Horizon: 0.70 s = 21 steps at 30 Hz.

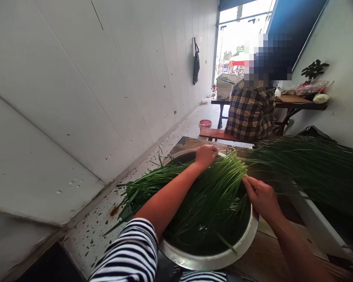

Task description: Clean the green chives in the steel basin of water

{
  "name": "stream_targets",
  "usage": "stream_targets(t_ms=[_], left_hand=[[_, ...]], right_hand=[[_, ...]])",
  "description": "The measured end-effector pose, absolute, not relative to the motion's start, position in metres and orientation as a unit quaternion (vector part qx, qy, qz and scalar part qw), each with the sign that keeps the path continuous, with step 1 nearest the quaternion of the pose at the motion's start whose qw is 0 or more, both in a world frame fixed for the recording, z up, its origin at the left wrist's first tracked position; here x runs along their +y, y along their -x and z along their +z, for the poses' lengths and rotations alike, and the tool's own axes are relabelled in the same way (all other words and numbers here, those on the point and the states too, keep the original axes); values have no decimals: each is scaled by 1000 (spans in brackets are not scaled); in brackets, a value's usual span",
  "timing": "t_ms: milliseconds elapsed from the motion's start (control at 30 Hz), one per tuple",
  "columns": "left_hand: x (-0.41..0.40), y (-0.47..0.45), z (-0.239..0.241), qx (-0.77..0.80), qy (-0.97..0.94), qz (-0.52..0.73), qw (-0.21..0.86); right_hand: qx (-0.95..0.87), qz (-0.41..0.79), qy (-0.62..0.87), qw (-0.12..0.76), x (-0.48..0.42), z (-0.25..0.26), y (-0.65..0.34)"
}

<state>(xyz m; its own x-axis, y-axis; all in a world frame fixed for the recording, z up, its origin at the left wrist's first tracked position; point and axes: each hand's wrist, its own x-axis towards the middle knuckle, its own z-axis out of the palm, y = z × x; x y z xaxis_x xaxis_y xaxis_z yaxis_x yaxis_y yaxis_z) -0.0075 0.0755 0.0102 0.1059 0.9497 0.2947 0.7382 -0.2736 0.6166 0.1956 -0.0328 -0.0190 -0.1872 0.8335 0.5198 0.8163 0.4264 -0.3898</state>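
Observation:
A big heap of long green chive leaves (202,196) lies across a wide metal basin (211,258) in front of me. My left hand (206,155) is closed on the far side of the heap, gripping the leaves near the basin's back rim. My right hand (260,196) pinches the cut ends of the same bundle at its right side, fingers pressed together on the stalks. The leaf tips spill over the basin's left rim onto the floor.
A second pile of chives (314,172) lies to the right on a white surface. A person in a plaid shirt (250,111) sits with back turned on a wooden bench (216,134) by a table. A pink bowl (205,124) stands on the speckled floor. A white wall runs along the left.

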Motion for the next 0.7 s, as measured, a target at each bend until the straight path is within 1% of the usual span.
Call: stream_targets(t_ms=[133, 267, 333, 533, 700], left_hand=[[75, 2, 13, 521, -667, 434, 308], [69, -7, 14, 487, -606, 478, 409], [66, -9, 16, 489, -597, 474, 424], [67, -7, 15, 529, -595, 452, 403], [67, -7, 13, 528, -589, 449, 415]], right_hand=[[-765, 30, 548, 336, -34, -18, -194], [-760, 27, 556, 335, -34, -19, -194], [-760, 22, 558, 333, -35, -20, -195], [-762, 26, 554, 335, -34, -21, -196], [-761, 27, 554, 338, -35, -20, -195]])
